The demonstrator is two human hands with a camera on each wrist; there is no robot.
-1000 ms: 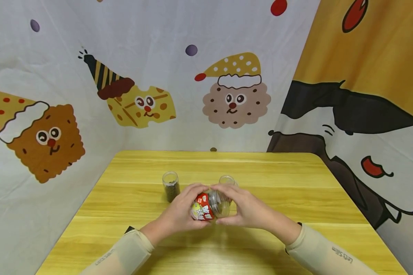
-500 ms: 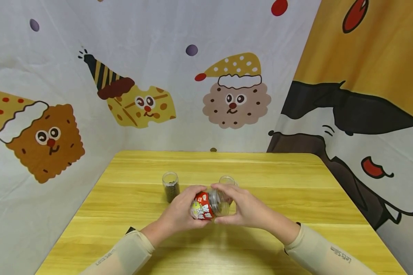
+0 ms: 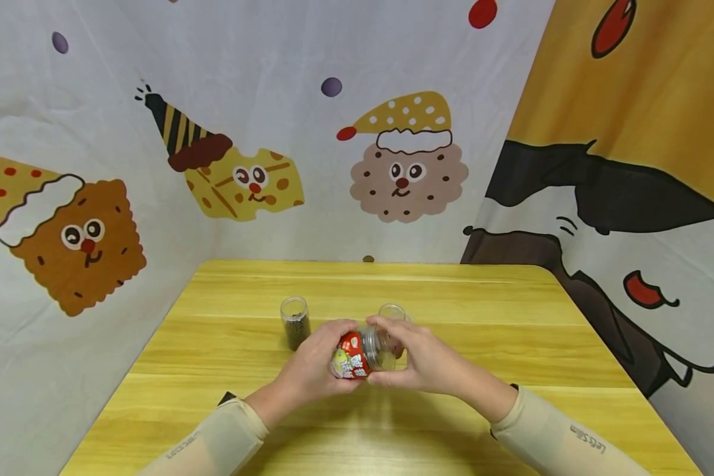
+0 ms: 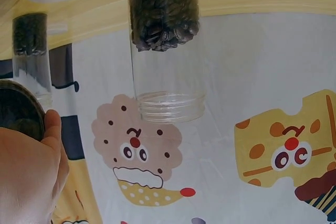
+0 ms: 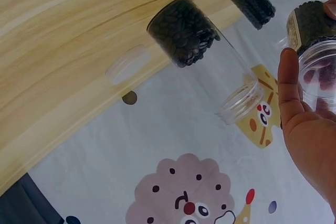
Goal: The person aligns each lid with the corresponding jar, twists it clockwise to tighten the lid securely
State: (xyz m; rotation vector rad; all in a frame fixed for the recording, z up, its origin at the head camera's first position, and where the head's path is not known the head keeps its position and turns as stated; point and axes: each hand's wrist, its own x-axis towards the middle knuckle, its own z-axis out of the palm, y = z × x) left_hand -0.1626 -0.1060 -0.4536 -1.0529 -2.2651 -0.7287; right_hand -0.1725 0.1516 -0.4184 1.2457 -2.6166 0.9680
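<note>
My left hand [image 3: 312, 360] grips a clear jar with a red printed label [image 3: 352, 357], held tilted on its side above the table. Curled about the clear threaded end of that jar is my right hand [image 3: 428, 357], thumb below and fingers above. Dark contents show inside the jar body in the right wrist view, and pinkish fingers show through its clear end. In the left wrist view the dark round base [image 4: 21, 111] of the jar appears beside the left hand. The palm sides of both hands are mostly hidden.
An uncovered clear jar [image 3: 297, 327] part filled with dark bean-like pieces stands behind my left hand. A similar jar [image 5: 184, 32] stands behind my right hand. Clear lids [image 5: 128, 65] lie on the wooden table [image 3: 482, 291]. A printed cloth [image 3: 321, 39] hangs behind the table.
Both hands stay on the jar in nearly the same place. My right thumb and fingers have shifted slightly to the left along its clear end.
</note>
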